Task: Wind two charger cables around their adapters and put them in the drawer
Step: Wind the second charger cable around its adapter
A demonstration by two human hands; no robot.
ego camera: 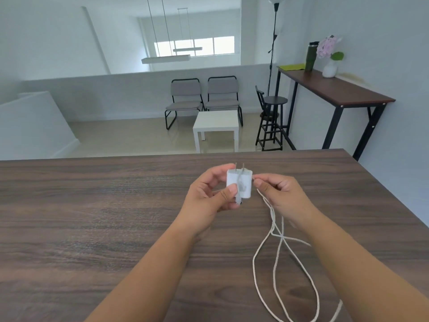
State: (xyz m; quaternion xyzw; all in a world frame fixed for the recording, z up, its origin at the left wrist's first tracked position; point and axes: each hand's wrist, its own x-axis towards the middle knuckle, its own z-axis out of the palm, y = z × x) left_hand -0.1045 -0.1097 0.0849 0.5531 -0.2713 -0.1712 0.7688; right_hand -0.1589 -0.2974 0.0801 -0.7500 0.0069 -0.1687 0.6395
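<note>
1. Adapter, white, held up over the dark wood desk near its far edge, prongs pointing up and away.
2. Left hand grips the adapter: fingers curled round its left side, thumb pressed on the front lower edge, pinning a turn of cable against the body. Forearm comes in from bottom centre.
3. Right hand just right of the adapter, fingers curled, thumb and forefinger pinching the cable close to the adapter's upper right corner. Forearm comes in from bottom right.
4. Cable is white and thin. One turn runs across the adapter face between the prongs; looks blurred there.
5. From the right hand the cable drops to the desk, crosses itself once under the right wrist, then spreads in long loose loops toward the near edge and runs out of view at bottom.
6. Background: white side table, two grey chairs, black stool, tall wall table with bottle and flower vase.
</note>
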